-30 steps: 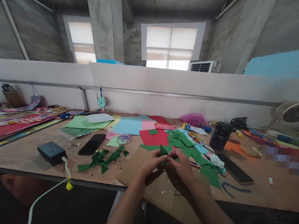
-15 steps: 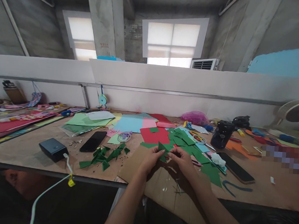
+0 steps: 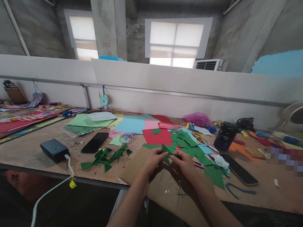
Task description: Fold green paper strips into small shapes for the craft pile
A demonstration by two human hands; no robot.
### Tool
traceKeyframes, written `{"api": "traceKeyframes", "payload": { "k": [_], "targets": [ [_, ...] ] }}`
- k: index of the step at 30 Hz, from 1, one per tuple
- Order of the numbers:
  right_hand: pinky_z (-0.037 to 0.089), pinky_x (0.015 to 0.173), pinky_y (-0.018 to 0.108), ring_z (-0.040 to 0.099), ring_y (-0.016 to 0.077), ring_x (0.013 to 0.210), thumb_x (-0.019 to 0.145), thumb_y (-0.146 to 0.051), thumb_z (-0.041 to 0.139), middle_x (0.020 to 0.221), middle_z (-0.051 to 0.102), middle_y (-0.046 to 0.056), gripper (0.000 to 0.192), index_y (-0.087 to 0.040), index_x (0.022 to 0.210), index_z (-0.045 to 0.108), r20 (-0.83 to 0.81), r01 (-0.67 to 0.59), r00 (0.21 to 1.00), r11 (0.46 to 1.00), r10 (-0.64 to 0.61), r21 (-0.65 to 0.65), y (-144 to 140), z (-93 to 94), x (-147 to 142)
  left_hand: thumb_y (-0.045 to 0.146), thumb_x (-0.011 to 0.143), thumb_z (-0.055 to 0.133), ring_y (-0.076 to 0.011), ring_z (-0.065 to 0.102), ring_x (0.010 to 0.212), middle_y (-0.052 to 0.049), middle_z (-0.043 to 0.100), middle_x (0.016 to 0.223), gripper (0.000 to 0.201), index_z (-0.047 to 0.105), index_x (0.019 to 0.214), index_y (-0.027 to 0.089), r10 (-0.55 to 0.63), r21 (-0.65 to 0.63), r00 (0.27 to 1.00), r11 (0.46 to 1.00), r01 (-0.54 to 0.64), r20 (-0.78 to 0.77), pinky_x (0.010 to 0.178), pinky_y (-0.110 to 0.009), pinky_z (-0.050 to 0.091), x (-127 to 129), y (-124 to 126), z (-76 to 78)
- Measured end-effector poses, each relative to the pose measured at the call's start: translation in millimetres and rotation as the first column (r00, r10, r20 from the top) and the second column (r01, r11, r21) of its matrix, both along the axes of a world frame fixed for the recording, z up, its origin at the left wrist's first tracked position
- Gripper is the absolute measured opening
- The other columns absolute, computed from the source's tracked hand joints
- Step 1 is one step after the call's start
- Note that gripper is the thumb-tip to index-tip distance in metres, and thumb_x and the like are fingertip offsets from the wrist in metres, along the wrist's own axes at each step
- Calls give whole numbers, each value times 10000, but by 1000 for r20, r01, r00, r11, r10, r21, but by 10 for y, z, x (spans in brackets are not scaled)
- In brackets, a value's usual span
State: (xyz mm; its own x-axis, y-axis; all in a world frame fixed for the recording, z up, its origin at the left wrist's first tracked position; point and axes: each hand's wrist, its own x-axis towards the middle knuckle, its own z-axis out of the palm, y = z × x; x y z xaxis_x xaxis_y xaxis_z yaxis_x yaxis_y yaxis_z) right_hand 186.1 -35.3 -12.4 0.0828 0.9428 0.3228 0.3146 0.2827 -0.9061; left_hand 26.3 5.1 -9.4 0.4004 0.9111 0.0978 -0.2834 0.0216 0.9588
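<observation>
Between my two hands is a small folded piece of green paper (image 3: 165,149), with a pointed corner standing up. My left hand (image 3: 155,161) pinches its left side between thumb and fingers. On the other side my right hand (image 3: 183,161) has its thumb and fingertips closed on the right edge. Both hands are above a brown cardboard sheet (image 3: 135,162). Several cut green paper pieces (image 3: 199,153) lie beyond and to the right of my hands. To the left sits a pile of small folded green paper shapes (image 3: 103,157).
A dark phone (image 3: 94,142) and a black box (image 3: 54,150) with a white cable are on the left. Red paper (image 3: 156,137) lies ahead. A second phone (image 3: 239,169), a dark cup (image 3: 225,136) and a fan (image 3: 300,113) stand or lie at the right.
The green paper's upright point is slightly lower and leans a little more to the right. Both hands keep their grip in nearly the same place.
</observation>
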Motion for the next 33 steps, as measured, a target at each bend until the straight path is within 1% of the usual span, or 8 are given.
{"api": "traceKeyframes", "payload": {
  "k": [5,9,18,20,23,25,29,33],
  "targets": [
    [365,534,253,467,142,564,755,-401,646,587,516,-36,239,-202,653,559,-21,-8,1000,1000,8,-12,-10,6,-2,419,573,809,-88,488,441,10,604,591,326,655,667,148,32,-19,999,999,-33,-34,433,-214,363,2,-24,44],
    [351,527,251,447,138,558,740,-411,658,591,512,-40,237,-201,665,577,-10,-33,999,999,33,-9,-25,38,-23,402,576,808,-74,457,440,24,564,539,314,623,612,151,76,30,996,997,-75,-46,433,-200,330,-2,-5,21],
    [367,554,254,460,140,590,756,-373,641,608,498,-40,229,-201,645,538,-11,-22,1000,1000,22,-10,-17,10,-17,452,562,812,-100,526,466,5,595,598,381,637,685,137,12,-6,999,1000,-12,-52,447,-210,393,4,-15,28],
    [412,605,268,518,158,648,760,-364,646,690,570,-22,168,-201,765,604,-32,-30,999,999,31,16,-23,6,-15,450,565,813,-101,531,479,-2,604,610,385,642,694,129,22,4,999,1000,-22,-39,455,-209,394,0,-15,34],
    [473,718,311,597,199,806,770,-318,642,913,662,25,273,-229,1028,636,-65,-56,996,995,62,83,-46,24,-21,444,572,814,-83,487,469,9,581,588,383,629,677,126,54,13,998,998,-54,-11,452,-204,368,-4,-2,21],
    [484,790,344,612,217,875,775,-285,632,969,680,41,232,-238,999,667,-16,-81,996,990,83,118,-62,49,-28,442,576,813,-71,448,454,31,537,554,379,602,646,134,77,7,997,997,-77,-7,444,-201,344,-6,11,0],
    [456,890,377,605,242,969,754,-197,620,930,694,49,150,-236,861,716,170,-117,981,980,89,163,-72,90,-39,438,593,804,-62,409,424,64,459,511,379,550,609,156,72,-12,997,997,-72,-25,429,-201,309,-18,25,-33],
    [434,916,380,604,237,970,750,-156,599,904,686,46,176,-234,857,716,233,-96,971,975,48,199,-62,87,-34,375,611,779,-72,455,455,46,527,556,287,609,671,153,25,-29,1000,999,-25,-15,457,-197,339,-41,11,-8]
  ]
}}
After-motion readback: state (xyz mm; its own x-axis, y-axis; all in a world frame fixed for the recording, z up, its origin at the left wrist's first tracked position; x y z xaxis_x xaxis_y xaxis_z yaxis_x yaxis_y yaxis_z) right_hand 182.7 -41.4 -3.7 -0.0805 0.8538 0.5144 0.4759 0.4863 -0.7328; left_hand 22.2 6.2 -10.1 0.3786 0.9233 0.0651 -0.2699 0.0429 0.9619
